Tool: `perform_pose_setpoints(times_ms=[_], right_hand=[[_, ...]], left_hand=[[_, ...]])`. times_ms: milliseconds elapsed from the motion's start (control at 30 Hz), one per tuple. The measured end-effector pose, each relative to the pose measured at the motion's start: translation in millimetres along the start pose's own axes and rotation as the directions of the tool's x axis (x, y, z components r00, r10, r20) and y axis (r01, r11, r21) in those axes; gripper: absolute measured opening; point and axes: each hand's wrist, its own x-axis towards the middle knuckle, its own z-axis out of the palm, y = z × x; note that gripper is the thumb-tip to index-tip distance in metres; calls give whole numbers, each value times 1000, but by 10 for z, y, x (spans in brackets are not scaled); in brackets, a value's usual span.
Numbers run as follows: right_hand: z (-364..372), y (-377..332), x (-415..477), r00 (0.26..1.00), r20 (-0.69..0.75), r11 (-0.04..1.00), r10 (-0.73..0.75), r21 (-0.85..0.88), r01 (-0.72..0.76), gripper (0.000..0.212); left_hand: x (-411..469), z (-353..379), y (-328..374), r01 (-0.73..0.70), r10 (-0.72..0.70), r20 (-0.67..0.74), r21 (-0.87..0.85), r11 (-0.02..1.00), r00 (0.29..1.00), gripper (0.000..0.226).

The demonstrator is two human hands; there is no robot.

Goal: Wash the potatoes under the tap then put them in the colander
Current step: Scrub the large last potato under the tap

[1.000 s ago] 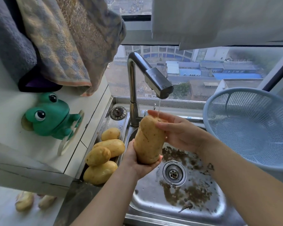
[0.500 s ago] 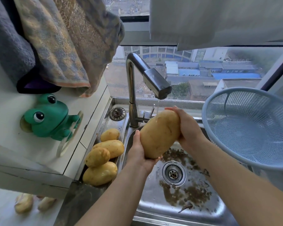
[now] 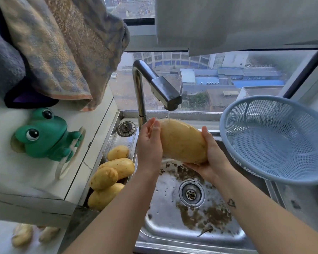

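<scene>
A large yellow potato (image 3: pixel 182 141) lies almost level over the sink, and a thin stream from the tap (image 3: pixel 163 90) falls on its top left end. My right hand (image 3: pixel 211 158) cups it from below and the right, fingers curled under it. My left hand (image 3: pixel 150 143) presses flat against its left end with straight fingers. The blue mesh colander (image 3: pixel 275 138) stands to the right of the sink with nothing in it. Several unwashed potatoes (image 3: pixel 110 173) are piled on the ledge left of the basin.
The steel sink (image 3: pixel 173 226) has brown dirt around its drain (image 3: pixel 191 193). A green frog holder (image 3: pixel 44 134) sits on the white counter at left, with towels (image 3: pixel 62 48) hanging above. A window runs behind the tap.
The potato has turned from upright to nearly level and risen under the stream. My right hand slid from its top to underneath it; my left hand moved from its bottom up to its left end.
</scene>
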Motion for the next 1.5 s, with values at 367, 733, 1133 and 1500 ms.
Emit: perform_pose_setpoints(times_ms=[367, 733, 1133, 1500], right_hand=[[361, 33, -108, 995, -1, 991, -96, 93, 96, 45], [129, -34, -125, 994, -38, 994, -98, 35, 99, 41], [319, -88, -161, 974, 224, 849, -35, -507, 147, 50], [433, 261, -139, 854, 299, 705, -424, -482, 519, 36]], left_hand=[[-185, 71, -69, -250, 257, -27, 159, 955, 966, 106], [-75, 8, -175, -175, 127, 218, 221, 959, 968, 112], [260, 120, -139, 294, -486, -196, -589, 753, 852, 46], [-152, 209, -111, 252, -348, -158, -432, 866, 924, 116]])
